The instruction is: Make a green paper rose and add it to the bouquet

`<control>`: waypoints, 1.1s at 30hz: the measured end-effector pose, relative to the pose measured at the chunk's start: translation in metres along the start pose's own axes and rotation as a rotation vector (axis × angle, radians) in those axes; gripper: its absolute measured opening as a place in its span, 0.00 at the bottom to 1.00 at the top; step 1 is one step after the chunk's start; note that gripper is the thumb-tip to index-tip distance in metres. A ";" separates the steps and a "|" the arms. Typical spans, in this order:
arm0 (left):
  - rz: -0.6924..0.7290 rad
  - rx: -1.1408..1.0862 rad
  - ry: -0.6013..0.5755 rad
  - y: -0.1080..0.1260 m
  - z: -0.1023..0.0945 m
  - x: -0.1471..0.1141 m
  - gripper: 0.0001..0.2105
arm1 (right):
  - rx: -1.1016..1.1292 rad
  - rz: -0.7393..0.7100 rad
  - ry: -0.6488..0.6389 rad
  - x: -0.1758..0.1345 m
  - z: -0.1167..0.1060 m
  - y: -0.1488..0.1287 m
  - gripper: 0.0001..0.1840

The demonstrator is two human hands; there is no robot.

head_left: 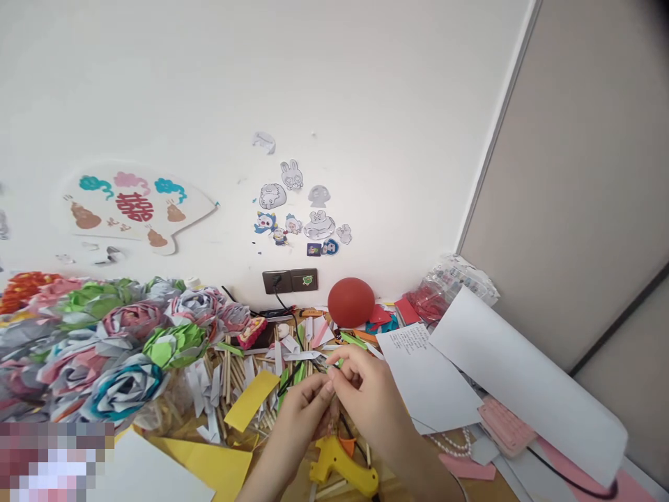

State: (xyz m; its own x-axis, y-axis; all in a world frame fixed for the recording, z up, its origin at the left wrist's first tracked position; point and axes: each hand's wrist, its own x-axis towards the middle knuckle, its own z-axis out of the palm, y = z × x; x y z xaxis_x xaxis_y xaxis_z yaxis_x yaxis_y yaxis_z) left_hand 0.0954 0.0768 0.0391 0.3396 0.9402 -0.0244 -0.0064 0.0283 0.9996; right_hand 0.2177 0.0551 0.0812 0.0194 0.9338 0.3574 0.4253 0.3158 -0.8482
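My left hand (306,404) and my right hand (363,380) meet over the middle of the desk, fingertips touching. Both are closed in a pinch, and whatever lies between the fingers is too small or hidden to make out. Just below them, near the bottom edge, rests a yellow hot glue gun (342,468). Left of my left hand lies a yellow paper strip (253,400) on a litter of thin wooden sticks (230,373) and folded white paper pieces. A green paper strip (354,340) shows just beyond my right hand.
Folded paper flowers (130,387) crowd the left side. A red balloon (351,302) rests against the wall. To the right are a printed sheet (426,380), a large curled white sheet (527,383) and a pink keyboard (506,425). A black cable runs from the wall socket (289,280).
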 end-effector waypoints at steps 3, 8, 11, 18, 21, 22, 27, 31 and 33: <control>-0.023 -0.152 -0.035 0.002 -0.002 -0.002 0.18 | 0.046 -0.027 0.006 0.000 -0.002 0.002 0.06; -0.036 -0.358 0.002 0.006 0.000 -0.004 0.18 | 0.104 -0.009 -0.056 0.001 0.001 0.002 0.04; -0.032 -0.439 0.043 0.008 0.002 -0.005 0.19 | 0.127 -0.011 -0.103 -0.001 0.008 0.003 0.04; -0.032 -0.513 0.108 0.008 -0.002 -0.004 0.21 | 0.155 -0.090 -0.185 0.000 0.018 0.013 0.07; -0.041 -0.526 0.099 0.010 -0.006 -0.003 0.21 | 0.297 -0.041 -0.251 0.005 0.015 0.020 0.07; -0.044 -0.534 0.095 0.011 -0.008 -0.004 0.20 | 0.335 -0.019 -0.266 0.007 0.014 0.022 0.07; -0.044 -0.569 0.077 0.016 -0.010 -0.008 0.20 | 0.417 0.041 -0.293 0.011 0.013 0.027 0.09; -0.013 -0.613 0.083 0.016 -0.008 -0.010 0.20 | 0.416 0.078 -0.264 0.011 0.014 0.027 0.11; 0.007 -0.641 0.069 0.017 -0.007 -0.011 0.19 | 0.400 0.083 -0.263 0.011 0.013 0.026 0.11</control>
State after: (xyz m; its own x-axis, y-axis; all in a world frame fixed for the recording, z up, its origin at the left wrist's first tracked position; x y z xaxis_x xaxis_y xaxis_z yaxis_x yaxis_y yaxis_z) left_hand 0.0846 0.0694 0.0563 0.2766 0.9601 -0.0401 -0.5764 0.1992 0.7925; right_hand 0.2175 0.0753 0.0577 -0.2126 0.9531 0.2152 0.0494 0.2305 -0.9718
